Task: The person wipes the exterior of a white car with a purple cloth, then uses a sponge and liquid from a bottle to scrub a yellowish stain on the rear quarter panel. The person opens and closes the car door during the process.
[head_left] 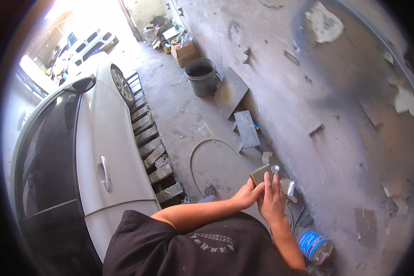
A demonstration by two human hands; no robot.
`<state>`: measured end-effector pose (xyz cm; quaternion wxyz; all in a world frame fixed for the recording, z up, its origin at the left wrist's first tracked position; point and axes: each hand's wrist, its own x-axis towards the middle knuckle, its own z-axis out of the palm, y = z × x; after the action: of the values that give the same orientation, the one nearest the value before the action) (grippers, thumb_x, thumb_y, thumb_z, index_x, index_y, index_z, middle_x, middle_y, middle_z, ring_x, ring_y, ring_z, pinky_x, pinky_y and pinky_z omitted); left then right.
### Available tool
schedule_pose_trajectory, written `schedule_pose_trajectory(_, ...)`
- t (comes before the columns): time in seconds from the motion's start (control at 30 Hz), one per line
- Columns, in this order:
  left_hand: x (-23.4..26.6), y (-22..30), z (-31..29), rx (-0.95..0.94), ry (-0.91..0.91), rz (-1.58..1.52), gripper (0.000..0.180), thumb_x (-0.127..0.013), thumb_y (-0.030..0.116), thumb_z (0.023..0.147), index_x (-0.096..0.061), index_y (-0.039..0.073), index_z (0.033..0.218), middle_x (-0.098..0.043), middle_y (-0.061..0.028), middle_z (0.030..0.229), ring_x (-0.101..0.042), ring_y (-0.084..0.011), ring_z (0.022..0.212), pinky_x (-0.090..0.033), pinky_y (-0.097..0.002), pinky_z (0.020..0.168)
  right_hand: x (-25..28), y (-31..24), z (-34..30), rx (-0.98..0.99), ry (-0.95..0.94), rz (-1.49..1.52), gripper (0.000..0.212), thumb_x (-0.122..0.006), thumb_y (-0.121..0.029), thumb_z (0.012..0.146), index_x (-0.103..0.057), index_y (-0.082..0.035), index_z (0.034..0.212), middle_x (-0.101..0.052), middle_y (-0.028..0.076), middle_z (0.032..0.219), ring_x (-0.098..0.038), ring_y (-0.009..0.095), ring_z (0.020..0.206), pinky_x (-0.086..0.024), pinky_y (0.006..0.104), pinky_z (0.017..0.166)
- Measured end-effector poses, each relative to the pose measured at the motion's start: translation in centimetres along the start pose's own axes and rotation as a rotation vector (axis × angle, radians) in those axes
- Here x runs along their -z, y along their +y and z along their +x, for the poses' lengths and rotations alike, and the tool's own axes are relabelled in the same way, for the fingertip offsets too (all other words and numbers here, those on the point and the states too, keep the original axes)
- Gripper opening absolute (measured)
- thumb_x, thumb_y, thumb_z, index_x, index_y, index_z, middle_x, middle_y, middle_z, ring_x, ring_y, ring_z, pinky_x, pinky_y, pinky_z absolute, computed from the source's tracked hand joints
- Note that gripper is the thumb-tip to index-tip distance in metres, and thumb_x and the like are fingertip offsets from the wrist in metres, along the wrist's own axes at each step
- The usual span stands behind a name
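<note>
A small flat rectangular block (259,174), greyish-brown with a yellowish edge, is held in front of my body. My left hand (248,194) grips it from the left and below, with the thumb along its near side. My right hand (272,198) lies against the block's right side, its fingers stretched out and pointing away from me. What the block is made of, and its underside, I cannot make out. Just beyond my right fingertips, low by the wall, are a small white-capped item (275,169) and a whitish box-like piece (288,189).
To my left stands a silver car (110,138) beside a slatted floor grating (150,143). A hose (193,161) curves over the floor. Along the right wall (326,138) are a dark bucket (201,77), leaning boards (231,92), a cardboard box (186,54) and a blue-labelled plastic bottle (314,245).
</note>
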<state>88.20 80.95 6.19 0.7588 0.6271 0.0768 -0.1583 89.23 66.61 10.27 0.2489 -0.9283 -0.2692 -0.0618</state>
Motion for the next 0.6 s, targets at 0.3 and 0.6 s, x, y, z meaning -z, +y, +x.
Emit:
schedule_pose_trajectory(0.3,17.2,7.6,2.6,-0.061,0.005,-0.208,0.059,-0.053,0.032,0.106,-0.034,0.001,0.153,-0.049,-0.0089,0.146,-0.043,-0.0193,0.136,-0.033,-0.0362,0.115,-5.4,-5.3,14.7,-0.262,-0.354,0.752,0.085,-0.075,-0.032,0.091,-0.027,-0.002,0.155,-0.047,0.030,0.146,-0.046,0.043,0.138,-0.040,0.0456,0.112)
schedule_pose_trajectory(0.6,23.7,9.4,10.2,-0.120,0.286,-0.359,0.101,-0.080,0.026,0.088,-0.013,-0.001,0.158,-0.051,-0.0172,0.131,-0.052,-0.0269,0.125,-0.042,-0.0429,0.109,-10.9,-3.7,25.9,-0.224,-0.492,1.110,0.075,-0.067,-0.030,0.096,-0.030,-0.002,0.154,-0.053,0.022,0.142,-0.054,0.032,0.131,-0.045,0.0421,0.107)
